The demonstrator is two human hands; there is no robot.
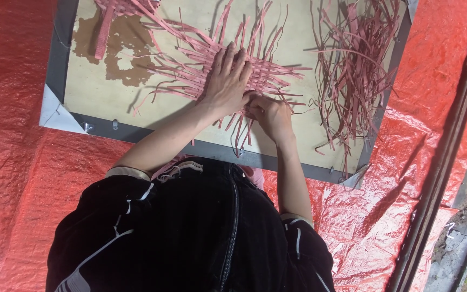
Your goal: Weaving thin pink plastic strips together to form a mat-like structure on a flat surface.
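While on red tarp (12,162), wooden board (93,92), left fingers (232,58) spread flat on woven strips (268,75), right fingers (255,108) pinching one.

crinkled red tarp (17,162) underfoot

Board layout — strips, mat, sheet

The woven mat (228,65) lies mid-board (98,92) under both hands; loose strips (352,70) lie right of it — the board rests on a floor sheet (17,178).

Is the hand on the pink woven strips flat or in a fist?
Flat. The left hand lies spread, fingers straight, pressing on the pink woven strips.
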